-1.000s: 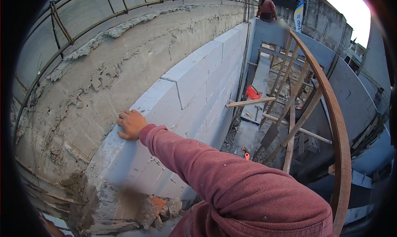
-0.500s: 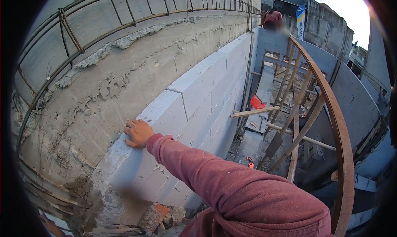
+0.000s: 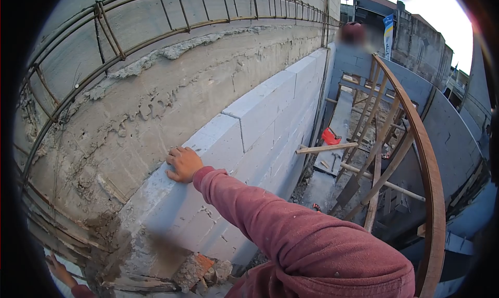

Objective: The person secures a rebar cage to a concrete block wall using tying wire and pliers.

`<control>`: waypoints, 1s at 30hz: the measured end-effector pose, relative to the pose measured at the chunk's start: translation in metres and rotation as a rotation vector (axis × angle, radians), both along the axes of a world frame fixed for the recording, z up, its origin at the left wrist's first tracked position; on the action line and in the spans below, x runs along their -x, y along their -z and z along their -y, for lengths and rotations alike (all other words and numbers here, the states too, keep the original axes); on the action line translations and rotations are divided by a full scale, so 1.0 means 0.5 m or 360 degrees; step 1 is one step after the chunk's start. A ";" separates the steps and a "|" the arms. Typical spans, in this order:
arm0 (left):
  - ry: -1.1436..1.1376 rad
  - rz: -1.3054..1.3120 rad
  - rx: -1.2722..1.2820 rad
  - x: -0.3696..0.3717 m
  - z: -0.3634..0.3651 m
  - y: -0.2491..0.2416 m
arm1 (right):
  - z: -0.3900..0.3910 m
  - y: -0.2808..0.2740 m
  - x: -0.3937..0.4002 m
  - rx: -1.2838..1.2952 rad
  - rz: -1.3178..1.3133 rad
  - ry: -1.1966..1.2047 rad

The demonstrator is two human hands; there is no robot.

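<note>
My right hand (image 3: 184, 164) rests on top of a low wall of pale lightweight blocks (image 3: 265, 98). Its fingers are bent and spread over the upper face near the far edge, thumb apart. A maroon sleeve (image 3: 312, 235) covers that arm and fills the lower middle. At the lower left rim of the view my left hand (image 3: 61, 272) shows partly, fingers stretched up beside a pale surface; I see nothing held in it. Below the wall's near end lie broken masonry and an orange brick piece (image 3: 204, 262).
A rebar cage (image 3: 197, 23) runs along the rough concrete wall (image 3: 156, 108) at left. A curved-looking brown rail (image 3: 429, 178) on wooden posts stands at right. Below are planks, a red bag-like thing (image 3: 330, 137) and rubble. Another person (image 3: 352, 33) is at the far end.
The view has shifted, so the wall and my right hand appear farther right and slightly lower. My left hand shows more at the lower left. The distant person appears lower behind the wall.
</note>
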State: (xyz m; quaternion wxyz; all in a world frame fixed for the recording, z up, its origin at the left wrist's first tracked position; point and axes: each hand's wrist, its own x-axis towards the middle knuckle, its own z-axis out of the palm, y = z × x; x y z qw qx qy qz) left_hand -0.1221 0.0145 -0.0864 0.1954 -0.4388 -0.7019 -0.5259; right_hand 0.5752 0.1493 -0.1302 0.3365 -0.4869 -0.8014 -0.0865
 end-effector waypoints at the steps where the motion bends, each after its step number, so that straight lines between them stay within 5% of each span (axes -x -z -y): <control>1: -0.0007 -0.0014 -0.0001 0.005 0.003 0.002 | 0.001 -0.001 0.000 0.0015 -0.0001 0.0000; 12: -0.0067 -0.0208 -0.0025 -0.009 -0.004 -0.006 | 0.004 -0.002 -0.001 0.0007 -0.0016 0.0004; 13: 0.0113 0.0266 -0.0186 -0.027 -0.005 -0.014 | 0.004 -0.002 -0.001 0.0015 -0.0009 0.0007; 17: 0.0001 -0.0055 0.0187 0.014 -0.003 -0.004 | 0.000 0.006 -0.001 -0.0066 -0.0065 -0.0011; 20: 0.0037 0.0034 0.0051 -0.002 -0.003 -0.004 | -0.001 0.006 -0.001 -0.0075 -0.0067 -0.0010; 24: -0.0201 -0.0504 0.0290 0.022 0.007 0.000 | 0.003 0.000 -0.001 -0.0032 -0.0033 0.0014; 30: -0.0090 -0.0278 0.0208 0.074 -0.019 0.024 | 0.000 0.006 0.001 -0.0062 -0.0061 0.0008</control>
